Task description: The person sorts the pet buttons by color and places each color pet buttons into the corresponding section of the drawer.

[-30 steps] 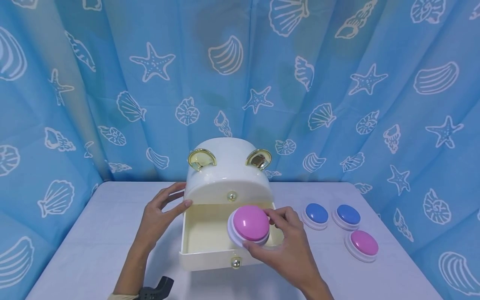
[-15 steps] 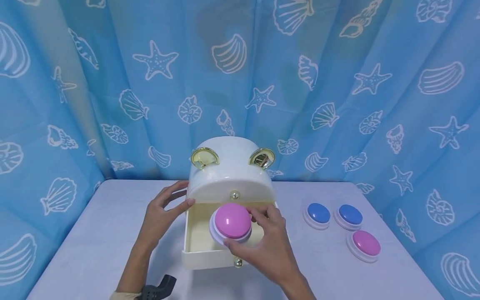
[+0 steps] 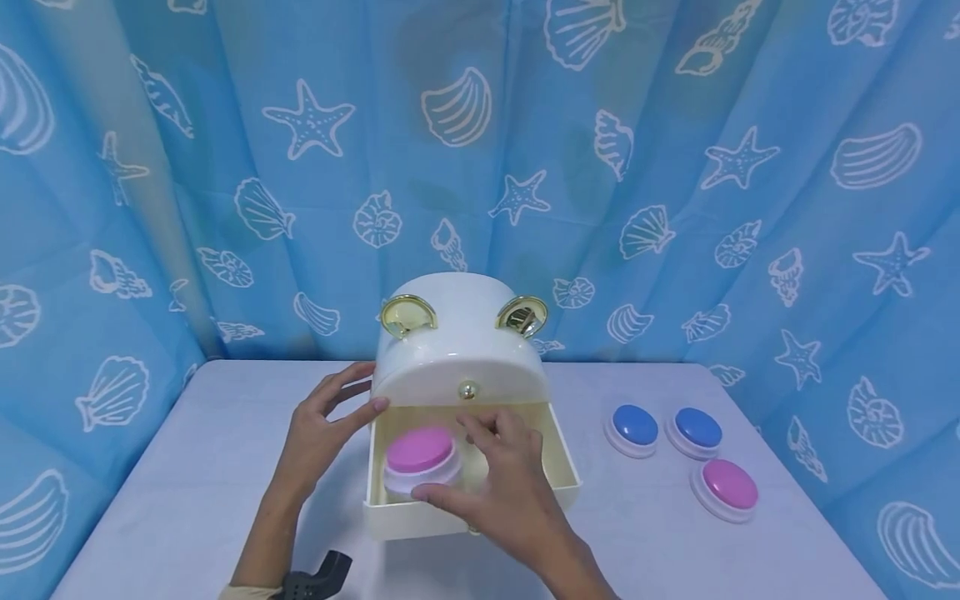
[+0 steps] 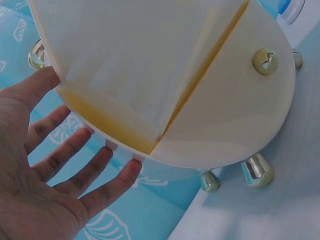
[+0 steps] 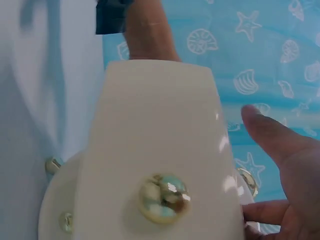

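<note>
A white cabinet (image 3: 461,333) with gold-rimmed ears has its lower drawer (image 3: 408,521) pulled out. Inside the drawer, on the left, lies a pink dome-topped push button (image 3: 420,450) on a white base, slightly tilted. Over the drawer is my right hand (image 3: 506,492), thumb and fingers spread apart and off the button's sides; the thumb tip is close to its base. My left hand (image 3: 318,429) rests against the cabinet's left side, and the left wrist view shows its fingers (image 4: 95,172) nearly straight along the wall. In the right wrist view, the drawer's gold knob (image 5: 164,198) faces the camera.
Two blue push buttons (image 3: 635,425) (image 3: 697,427) and another pink push button (image 3: 729,487) lie on the white-covered table (image 3: 240,433) at the right. Behind stands a blue shell-patterned curtain (image 3: 450,183).
My right hand has carried the pink push button leftward over the drawer, lowered it inside and let go. The left hand has stayed against the cabinet.
</note>
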`<action>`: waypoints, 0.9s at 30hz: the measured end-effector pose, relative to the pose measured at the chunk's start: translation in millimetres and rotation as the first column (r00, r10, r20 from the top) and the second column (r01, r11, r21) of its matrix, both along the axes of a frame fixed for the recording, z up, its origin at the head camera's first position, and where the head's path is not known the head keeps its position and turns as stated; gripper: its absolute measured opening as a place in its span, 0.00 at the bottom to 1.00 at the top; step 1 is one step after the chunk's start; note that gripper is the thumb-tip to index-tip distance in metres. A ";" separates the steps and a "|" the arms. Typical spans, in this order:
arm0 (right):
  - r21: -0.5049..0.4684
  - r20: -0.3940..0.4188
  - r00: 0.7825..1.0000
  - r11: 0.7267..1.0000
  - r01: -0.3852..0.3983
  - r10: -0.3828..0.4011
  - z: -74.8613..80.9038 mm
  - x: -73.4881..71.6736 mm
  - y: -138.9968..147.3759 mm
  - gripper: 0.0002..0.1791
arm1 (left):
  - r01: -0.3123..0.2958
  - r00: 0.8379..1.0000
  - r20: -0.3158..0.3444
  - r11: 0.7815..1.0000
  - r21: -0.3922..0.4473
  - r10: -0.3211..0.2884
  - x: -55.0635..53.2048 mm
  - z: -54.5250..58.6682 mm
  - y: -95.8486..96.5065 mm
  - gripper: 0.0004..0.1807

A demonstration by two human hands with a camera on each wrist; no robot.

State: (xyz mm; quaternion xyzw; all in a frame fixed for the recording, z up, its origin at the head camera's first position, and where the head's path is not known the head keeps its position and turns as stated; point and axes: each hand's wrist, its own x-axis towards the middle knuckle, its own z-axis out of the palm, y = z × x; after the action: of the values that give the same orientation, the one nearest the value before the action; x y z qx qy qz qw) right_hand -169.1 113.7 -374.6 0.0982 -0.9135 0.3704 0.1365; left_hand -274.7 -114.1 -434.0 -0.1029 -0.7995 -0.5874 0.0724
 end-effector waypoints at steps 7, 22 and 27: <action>-0.002 -0.038 0.999 1.000 0.013 -0.013 2.2 5.8 12.2 0.28 | 0.002 1.000 0.015 1.000 -0.003 -0.002 0.4 1.0 1.4 0.35; -0.038 -0.165 0.969 0.983 0.182 -0.186 -17.0 17.8 71.4 0.22 | -0.016 1.000 0.016 1.000 -0.015 0.016 -1.0 -0.4 0.3 0.37; -0.009 -0.153 0.952 0.963 0.269 -0.267 -28.1 19.3 93.8 0.22 | -0.016 1.000 0.020 1.000 -0.012 0.016 -0.6 0.2 1.6 0.37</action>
State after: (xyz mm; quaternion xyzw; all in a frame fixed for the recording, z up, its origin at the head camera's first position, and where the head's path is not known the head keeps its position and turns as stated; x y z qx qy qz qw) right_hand -149.8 207.5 -402.8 0.0022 -0.9074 0.3345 0.2544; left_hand -275.2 -112.5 -433.8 -0.0909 -0.8045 -0.5829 0.0684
